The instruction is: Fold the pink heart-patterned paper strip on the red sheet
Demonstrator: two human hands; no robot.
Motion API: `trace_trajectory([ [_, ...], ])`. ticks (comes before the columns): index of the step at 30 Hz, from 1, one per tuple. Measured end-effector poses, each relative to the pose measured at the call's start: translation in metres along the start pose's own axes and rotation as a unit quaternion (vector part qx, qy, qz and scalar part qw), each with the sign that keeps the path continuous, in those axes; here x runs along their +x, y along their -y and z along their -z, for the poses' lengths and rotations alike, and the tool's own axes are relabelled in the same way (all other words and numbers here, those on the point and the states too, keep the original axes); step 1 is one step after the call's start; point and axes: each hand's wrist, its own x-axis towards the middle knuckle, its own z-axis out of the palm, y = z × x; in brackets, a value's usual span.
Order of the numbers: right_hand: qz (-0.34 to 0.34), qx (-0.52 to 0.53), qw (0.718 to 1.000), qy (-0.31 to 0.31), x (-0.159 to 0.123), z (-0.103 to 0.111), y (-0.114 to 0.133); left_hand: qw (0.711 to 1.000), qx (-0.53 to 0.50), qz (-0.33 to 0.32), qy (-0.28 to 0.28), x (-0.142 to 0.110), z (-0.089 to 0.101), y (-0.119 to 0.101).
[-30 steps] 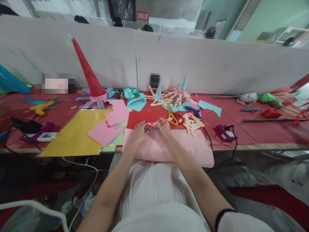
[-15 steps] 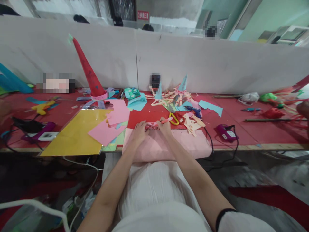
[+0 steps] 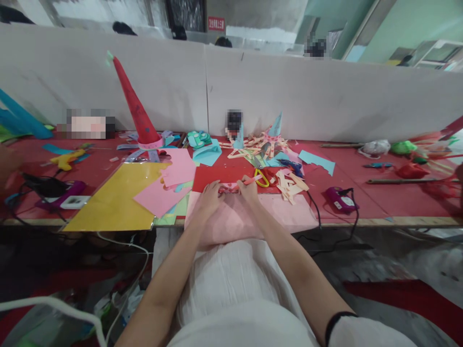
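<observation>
Both hands work low over the red sheet, at the back edge of a pale pink cloth or sheet. My left hand is closed on the left end of a small pink strip with red spots. My right hand grips a slim pink pen, its shaft slanting up to the right; its tip is hidden by my fingers, at the strip's right end. Yellow-handled scissors lie just beyond my right hand. Cut pale paper strips are heaped to their right.
Pink paper and a yellow sheet lie left. A tall red cone and smaller blue cones stand behind. A purple box with a cord sits right, a yellow glue gun far left. A white partition closes the back.
My hands stay in nearly the same place with the pen and strip. The view shifts slightly. At the far right edge, another person's hand appeared and is now mostly out of view.
</observation>
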Motion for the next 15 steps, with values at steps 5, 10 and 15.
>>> trace_trajectory([
  [5,-0.002,-0.032,0.999,-0.014,-0.0003,0.0012,0.0015,1.0,-0.001,-0.002,0.0,0.0012,-0.0013,0.0013],
  [10,0.004,-0.041,0.999,0.005,0.0006,0.0008,-0.0016,1.0,-0.002,-0.008,0.005,0.0011,-0.0012,0.0027],
  [15,0.008,-0.042,0.999,0.001,0.0013,0.0004,-0.0037,1.0,0.0,-0.008,-0.002,0.0007,-0.0016,0.0027],
])
